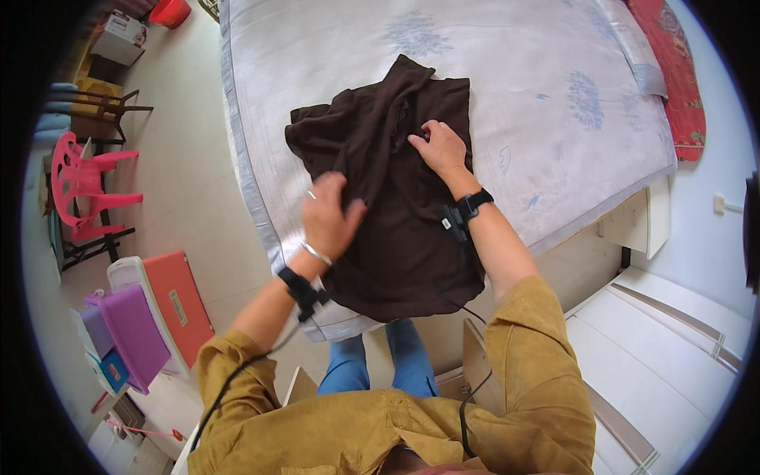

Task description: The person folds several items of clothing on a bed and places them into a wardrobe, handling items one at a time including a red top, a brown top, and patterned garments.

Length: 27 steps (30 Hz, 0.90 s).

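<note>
A dark brown garment (404,255) lies spread on a bed with a pale, blue-patterned mat (504,53). Its upper part is rumpled, with a fold running up to a point at the top; its rounded lower edge lies at the bed's near edge. My left hand (329,214), slightly blurred, is over the garment's left side with thumb and fingers apart. Near the upper right of the garment is my right hand (439,145), its fingers curled close to the cloth; whether it pinches any fabric cannot be told. Both wrists wear black straps with small devices.
Black cables run from the wrist devices along my arms. Left of the bed stand a pink plastic chair (77,187), a purple bin (133,338) and an orange-red box lid (178,303). White cabinets (665,344) are at the right. A red patterned cloth (677,89) lies at the bed's far right.
</note>
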Each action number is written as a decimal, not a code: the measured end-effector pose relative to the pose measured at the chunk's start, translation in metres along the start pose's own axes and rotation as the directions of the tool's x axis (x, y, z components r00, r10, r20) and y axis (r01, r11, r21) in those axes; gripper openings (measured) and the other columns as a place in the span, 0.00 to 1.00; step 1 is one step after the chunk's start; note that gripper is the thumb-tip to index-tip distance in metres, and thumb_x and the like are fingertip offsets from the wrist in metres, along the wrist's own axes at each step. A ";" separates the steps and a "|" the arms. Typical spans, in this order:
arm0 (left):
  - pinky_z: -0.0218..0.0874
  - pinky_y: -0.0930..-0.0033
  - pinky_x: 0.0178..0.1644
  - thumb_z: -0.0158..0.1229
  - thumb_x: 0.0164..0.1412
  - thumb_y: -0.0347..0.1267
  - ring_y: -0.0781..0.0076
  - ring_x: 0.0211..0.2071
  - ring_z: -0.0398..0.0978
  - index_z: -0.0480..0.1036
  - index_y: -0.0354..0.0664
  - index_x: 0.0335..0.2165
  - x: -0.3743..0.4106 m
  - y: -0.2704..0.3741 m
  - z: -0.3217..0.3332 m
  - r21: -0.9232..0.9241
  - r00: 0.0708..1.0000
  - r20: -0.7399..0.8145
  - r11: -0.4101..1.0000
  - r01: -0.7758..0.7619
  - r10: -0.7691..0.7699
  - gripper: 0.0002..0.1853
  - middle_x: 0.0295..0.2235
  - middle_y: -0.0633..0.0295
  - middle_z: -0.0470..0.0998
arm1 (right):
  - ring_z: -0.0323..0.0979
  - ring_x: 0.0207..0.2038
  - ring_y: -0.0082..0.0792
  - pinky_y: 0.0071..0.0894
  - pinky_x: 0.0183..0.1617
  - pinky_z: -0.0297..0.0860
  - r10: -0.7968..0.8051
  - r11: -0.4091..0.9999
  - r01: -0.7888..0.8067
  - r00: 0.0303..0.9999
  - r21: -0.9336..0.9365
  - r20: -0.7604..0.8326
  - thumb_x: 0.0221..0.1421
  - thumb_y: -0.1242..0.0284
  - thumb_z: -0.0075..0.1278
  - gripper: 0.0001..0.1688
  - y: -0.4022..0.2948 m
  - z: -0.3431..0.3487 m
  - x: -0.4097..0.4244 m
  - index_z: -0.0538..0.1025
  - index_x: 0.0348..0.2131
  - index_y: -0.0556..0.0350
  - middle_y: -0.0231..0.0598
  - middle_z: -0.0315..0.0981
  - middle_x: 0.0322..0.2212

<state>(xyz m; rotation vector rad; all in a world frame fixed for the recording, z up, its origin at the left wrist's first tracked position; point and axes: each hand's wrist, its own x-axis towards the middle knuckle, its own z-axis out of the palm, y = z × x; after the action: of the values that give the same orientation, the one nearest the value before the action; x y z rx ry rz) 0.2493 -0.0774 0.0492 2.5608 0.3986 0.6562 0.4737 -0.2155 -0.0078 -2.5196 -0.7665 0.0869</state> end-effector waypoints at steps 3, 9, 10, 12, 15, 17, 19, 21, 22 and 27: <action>0.61 0.63 0.39 0.59 0.38 0.25 0.53 0.35 0.67 0.67 0.35 0.38 -0.053 0.026 -0.006 0.124 0.955 0.296 0.992 -0.013 -0.025 0.22 0.37 0.51 0.69 | 0.71 0.28 0.47 0.46 0.30 0.67 0.034 0.987 -0.051 0.993 -0.150 -0.116 0.48 0.64 0.46 0.10 0.007 0.011 0.025 0.72 0.23 0.50 0.41 0.72 0.24; 0.61 0.62 0.32 0.53 0.36 0.22 0.57 0.29 0.66 0.67 0.38 0.28 -0.112 0.024 -0.014 -0.097 0.890 0.455 0.992 0.085 -0.032 0.13 0.25 0.54 0.65 | 0.71 0.31 0.45 0.40 0.32 0.67 0.080 0.971 -0.076 0.997 0.228 -0.010 0.46 0.65 0.49 0.09 0.033 -0.026 0.048 0.73 0.26 0.50 0.40 0.74 0.27; 0.62 0.60 0.31 0.52 0.36 0.22 0.56 0.29 0.68 0.66 0.38 0.26 -0.112 0.031 -0.021 -0.126 0.848 0.531 0.988 0.092 -0.012 0.11 0.25 0.54 0.66 | 0.71 0.32 0.44 0.39 0.33 0.67 0.005 0.972 -0.025 0.996 0.232 0.086 0.46 0.65 0.50 0.09 0.021 -0.019 0.037 0.73 0.27 0.49 0.39 0.73 0.28; 0.64 0.59 0.33 0.54 0.40 0.26 0.52 0.29 0.71 0.68 0.38 0.27 -0.106 0.022 -0.021 -0.177 0.544 0.839 0.950 0.258 0.009 0.10 0.27 0.52 0.69 | 0.71 0.35 0.42 0.39 0.36 0.67 -0.067 0.992 0.050 0.987 0.113 0.149 0.44 0.66 0.52 0.08 0.003 -0.001 0.017 0.73 0.28 0.48 0.37 0.72 0.30; 0.64 0.58 0.35 0.53 0.46 0.31 0.51 0.32 0.71 0.69 0.40 0.29 -0.057 -0.006 -0.006 -0.118 0.720 0.661 0.918 0.378 -0.211 0.09 0.31 0.51 0.71 | 0.69 0.36 0.39 0.39 0.34 0.69 -0.108 0.986 0.113 0.993 -0.120 0.050 0.42 0.71 0.52 0.08 -0.002 0.016 0.013 0.72 0.29 0.46 0.35 0.68 0.29; 0.63 0.57 0.34 0.53 0.50 0.30 0.51 0.31 0.71 0.68 0.40 0.31 -0.011 -0.029 0.006 -0.134 0.923 0.156 0.918 0.373 -0.352 0.08 0.31 0.53 0.71 | 0.69 0.34 0.39 0.38 0.32 0.69 -0.301 0.934 0.286 0.953 -0.213 -0.040 0.42 0.73 0.51 0.07 -0.013 0.008 0.019 0.72 0.28 0.47 0.36 0.67 0.28; 0.63 0.58 0.36 0.55 0.51 0.31 0.53 0.34 0.70 0.68 0.42 0.36 0.040 -0.060 0.026 -0.073 0.946 -0.095 0.950 0.303 -0.309 0.12 0.33 0.55 0.70 | 0.69 0.31 0.40 0.37 0.31 0.69 -0.354 0.911 0.329 0.933 -0.248 -0.063 0.42 0.76 0.48 0.05 -0.019 0.007 0.019 0.71 0.25 0.50 0.38 0.67 0.26; 0.64 0.59 0.37 0.56 0.51 0.32 0.54 0.36 0.71 0.68 0.44 0.38 0.088 -0.083 0.040 0.093 0.959 -0.188 0.968 0.234 -0.213 0.14 0.33 0.55 0.70 | 0.69 0.31 0.41 0.38 0.31 0.69 -0.281 0.911 0.263 0.960 -0.317 -0.011 0.42 0.76 0.47 0.03 -0.013 0.018 0.023 0.71 0.24 0.52 0.38 0.67 0.26; 0.64 0.58 0.37 0.56 0.50 0.32 0.54 0.36 0.71 0.69 0.44 0.38 0.099 -0.093 0.044 0.197 0.944 -0.112 0.924 0.328 -0.312 0.14 0.33 0.55 0.70 | 0.70 0.31 0.41 0.38 0.32 0.69 -0.315 0.908 0.306 0.949 -0.286 0.015 0.43 0.76 0.46 0.04 -0.017 0.018 0.026 0.71 0.25 0.54 0.40 0.68 0.26; 0.64 0.59 0.38 0.57 0.50 0.36 0.54 0.36 0.72 0.72 0.46 0.33 0.125 -0.127 0.057 0.404 0.877 0.244 0.866 0.295 -0.413 0.11 0.33 0.56 0.72 | 0.71 0.32 0.44 0.39 0.34 0.69 -0.285 0.884 0.327 0.943 -0.333 0.169 0.44 0.75 0.46 0.04 -0.017 0.012 0.032 0.71 0.26 0.55 0.42 0.70 0.27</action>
<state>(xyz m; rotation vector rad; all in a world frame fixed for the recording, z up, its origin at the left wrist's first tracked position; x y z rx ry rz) 0.3636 0.0579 -0.0116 2.7480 0.9240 0.0166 0.4895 -0.1809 -0.0075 -2.7056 -1.3272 -0.0187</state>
